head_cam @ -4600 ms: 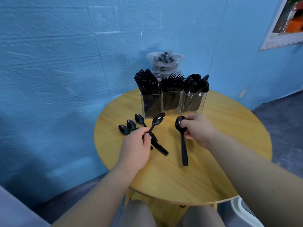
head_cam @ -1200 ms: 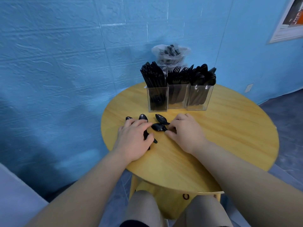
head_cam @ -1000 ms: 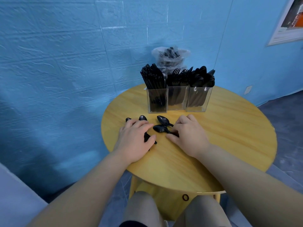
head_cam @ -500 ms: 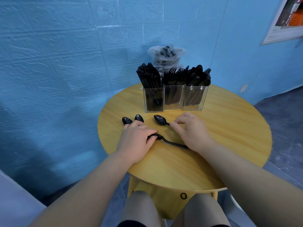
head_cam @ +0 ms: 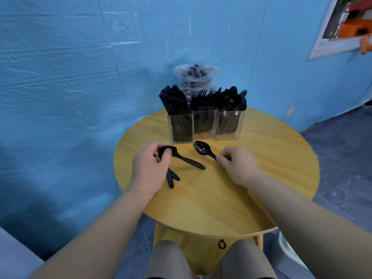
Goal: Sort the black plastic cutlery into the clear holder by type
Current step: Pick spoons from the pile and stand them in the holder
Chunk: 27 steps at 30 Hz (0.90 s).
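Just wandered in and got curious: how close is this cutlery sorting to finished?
Nearly done. The clear holder is already packed. In hand: the left hand grips several spoons; the right hand pinches another spoon by its handle. Left: dropping them in.

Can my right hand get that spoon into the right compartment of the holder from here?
Probably yes: right hand pinches the spoon, nothing between it and the holder, though that compartment looks crowded.

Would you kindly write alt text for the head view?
Left hand grips several black spoons and right hand pinches one spoon's handle over a round wooden table. Behind stands a clear three-compartment holder full of black cutlery.
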Each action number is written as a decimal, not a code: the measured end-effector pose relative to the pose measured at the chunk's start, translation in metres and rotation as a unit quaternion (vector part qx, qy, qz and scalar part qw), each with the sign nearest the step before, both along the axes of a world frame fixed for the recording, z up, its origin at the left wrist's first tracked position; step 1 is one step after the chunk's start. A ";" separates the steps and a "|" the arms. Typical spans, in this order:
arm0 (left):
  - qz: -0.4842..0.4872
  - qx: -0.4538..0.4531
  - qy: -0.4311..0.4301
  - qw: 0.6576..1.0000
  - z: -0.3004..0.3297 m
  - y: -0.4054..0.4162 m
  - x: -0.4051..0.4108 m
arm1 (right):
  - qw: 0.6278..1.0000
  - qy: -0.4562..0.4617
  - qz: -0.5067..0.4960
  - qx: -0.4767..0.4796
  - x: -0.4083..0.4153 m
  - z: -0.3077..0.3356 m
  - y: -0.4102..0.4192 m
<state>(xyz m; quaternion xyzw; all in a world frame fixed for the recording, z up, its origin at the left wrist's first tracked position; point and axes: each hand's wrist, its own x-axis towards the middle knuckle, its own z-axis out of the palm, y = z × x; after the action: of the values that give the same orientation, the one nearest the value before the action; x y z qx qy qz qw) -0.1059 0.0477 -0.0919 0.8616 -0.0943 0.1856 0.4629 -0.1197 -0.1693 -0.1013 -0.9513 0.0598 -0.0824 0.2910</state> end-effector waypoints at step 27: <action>-0.087 -0.038 0.109 0.989 0.035 -0.060 0.007 | 0.965 -0.016 0.101 0.240 -0.031 0.030 0.013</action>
<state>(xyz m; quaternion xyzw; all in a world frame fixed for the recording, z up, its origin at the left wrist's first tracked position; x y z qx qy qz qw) -0.0991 -0.0119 -0.0571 0.8473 -0.1106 0.0527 0.5169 -0.1510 -0.1566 -0.0715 -0.8530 -0.0232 -0.0512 0.5189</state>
